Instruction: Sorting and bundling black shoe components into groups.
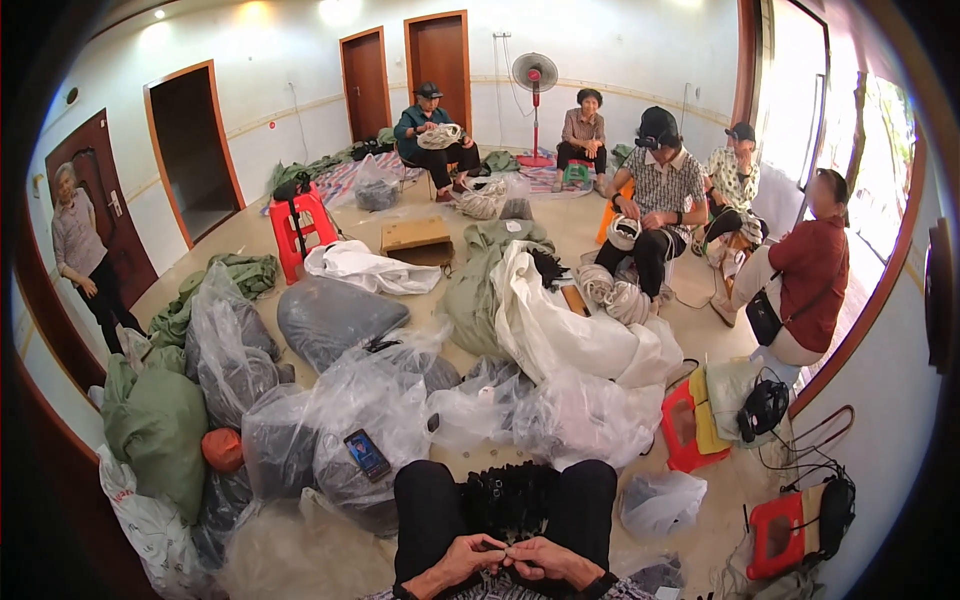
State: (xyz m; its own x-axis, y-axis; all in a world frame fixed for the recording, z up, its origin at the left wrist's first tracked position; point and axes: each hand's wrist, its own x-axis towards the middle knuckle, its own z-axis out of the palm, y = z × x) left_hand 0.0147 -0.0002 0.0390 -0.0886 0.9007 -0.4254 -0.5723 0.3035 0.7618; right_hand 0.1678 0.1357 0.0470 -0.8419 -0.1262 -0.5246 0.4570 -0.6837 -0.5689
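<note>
At the bottom centre my left hand (462, 560) and my right hand (552, 562) meet fingertip to fingertip. Both are closed in a pinch around something too small to name. A heap of small black pieces (508, 498) lies between my knees, just beyond my hands. My thighs in black trousers flank the heap. Past my left knee, a phone (367, 454) with a lit screen rests on a clear plastic bag (360, 400) with dark contents.
Stuffed green sacks (155, 430) and clear bags crowd the left. A white sheet-like sack (570, 330) lies ahead. Red stools (300, 228) stand around, with cables and a black device (764, 408) at right. Several seated people work farther off; one person stands at far left.
</note>
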